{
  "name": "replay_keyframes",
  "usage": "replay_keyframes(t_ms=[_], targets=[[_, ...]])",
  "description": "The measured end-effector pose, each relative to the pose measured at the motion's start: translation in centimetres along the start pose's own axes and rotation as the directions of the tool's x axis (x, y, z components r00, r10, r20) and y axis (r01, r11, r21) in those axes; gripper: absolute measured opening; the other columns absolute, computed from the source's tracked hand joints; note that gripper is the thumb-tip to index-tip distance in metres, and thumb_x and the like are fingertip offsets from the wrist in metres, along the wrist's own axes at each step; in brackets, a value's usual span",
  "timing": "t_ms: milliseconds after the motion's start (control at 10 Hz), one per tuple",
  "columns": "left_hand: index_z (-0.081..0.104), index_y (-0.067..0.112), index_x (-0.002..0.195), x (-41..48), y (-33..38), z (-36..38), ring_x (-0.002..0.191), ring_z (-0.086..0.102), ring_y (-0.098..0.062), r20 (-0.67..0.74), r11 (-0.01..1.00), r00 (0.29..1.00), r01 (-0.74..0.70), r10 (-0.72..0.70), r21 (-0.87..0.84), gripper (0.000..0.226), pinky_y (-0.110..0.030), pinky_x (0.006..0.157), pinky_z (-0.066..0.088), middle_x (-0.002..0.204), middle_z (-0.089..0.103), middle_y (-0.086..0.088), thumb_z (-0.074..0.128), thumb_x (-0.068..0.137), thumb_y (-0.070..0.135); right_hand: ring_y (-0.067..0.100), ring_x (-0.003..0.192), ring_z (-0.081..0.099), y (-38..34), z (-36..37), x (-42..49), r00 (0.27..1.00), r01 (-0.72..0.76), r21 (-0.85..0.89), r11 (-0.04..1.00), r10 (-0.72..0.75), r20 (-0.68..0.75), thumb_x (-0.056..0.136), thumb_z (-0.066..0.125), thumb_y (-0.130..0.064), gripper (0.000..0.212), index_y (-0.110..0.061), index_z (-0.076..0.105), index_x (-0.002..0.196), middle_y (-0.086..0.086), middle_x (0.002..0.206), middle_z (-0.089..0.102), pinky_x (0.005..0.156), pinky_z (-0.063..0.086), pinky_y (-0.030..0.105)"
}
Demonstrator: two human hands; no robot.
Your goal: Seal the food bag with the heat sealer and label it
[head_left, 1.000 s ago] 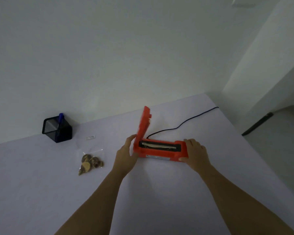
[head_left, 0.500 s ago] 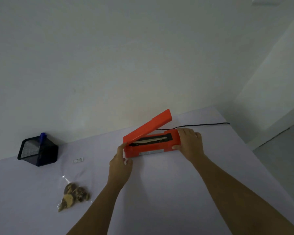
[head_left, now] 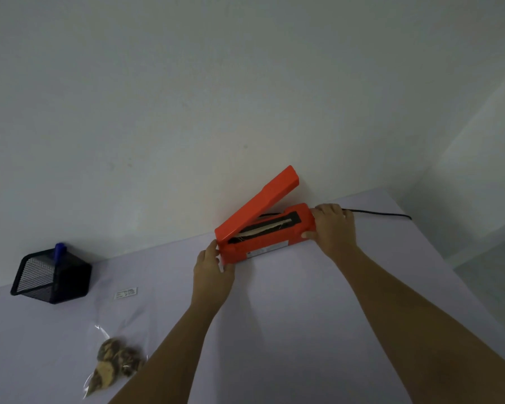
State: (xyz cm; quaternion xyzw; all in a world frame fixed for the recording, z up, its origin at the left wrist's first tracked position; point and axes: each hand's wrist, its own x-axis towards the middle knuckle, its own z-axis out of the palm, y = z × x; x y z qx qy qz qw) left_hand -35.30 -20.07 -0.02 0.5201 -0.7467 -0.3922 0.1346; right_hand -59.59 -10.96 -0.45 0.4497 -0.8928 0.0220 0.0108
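An orange heat sealer [head_left: 270,239] sits near the back of the white table [head_left: 303,316] with its lid raised at a slant. My left hand [head_left: 212,272] grips its left end, thumb along the side. Around the sealer's right end curl the fingers of my right hand [head_left: 333,228]. A clear food bag [head_left: 115,360] with brown pieces lies at the front left, apart from both hands. A small white label [head_left: 126,293] lies flat behind the bag.
A black mesh pen holder [head_left: 53,277] with a blue pen [head_left: 59,250] stands at the back left. The sealer's black cord [head_left: 376,213] runs right along the table's back edge. The table's right edge drops off beside the wall corner.
Both hands have pushed the sealer back toward the wall and turned it, so the hinge end is at the left. The view has tilted up.
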Motion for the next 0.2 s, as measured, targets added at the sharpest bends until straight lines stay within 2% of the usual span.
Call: replay_keyframes(t_ms=[100, 200], targets=[[0.028, 0.011, 0.145, -0.7, -0.6, -0.4, 0.131, 0.044, -0.028, 0.024, 0.998, 0.998, 0.052, -0.053, 0.025, 0.061, -0.043, 0.108, 0.039, 0.148, 0.037, -0.01, 0.055, 0.091, 0.013, 0.029, 0.115, 0.05, -0.8, 0.5, -2.6, 0.998, -0.064, 0.076, 0.995, 0.065, -0.019, 0.073, 0.072, -0.045, 0.069, -0.01, 0.046, 0.126, 0.01, 0.123, 0.056, 0.091, 0.038, 0.043], [0.025, 0.01, 0.146, -1.9, -1.2, -1.4, 0.135, 0.037, -0.027, 0.049, 0.994, 0.997, 0.063, -0.068, 0.09, 0.06, -0.04, 0.112, 0.033, 0.151, 0.033, -0.011, 0.051, 0.092, 0.012, 0.031, 0.111, 0.053, -1.8, 1.0, -5.3, 0.994, -0.083, 0.123, 0.989, 0.091, -0.061, 0.075, 0.071, -0.043, 0.071, -0.006, 0.044, 0.13, 0.013, 0.123, 0.055, 0.089, 0.042, 0.045]])
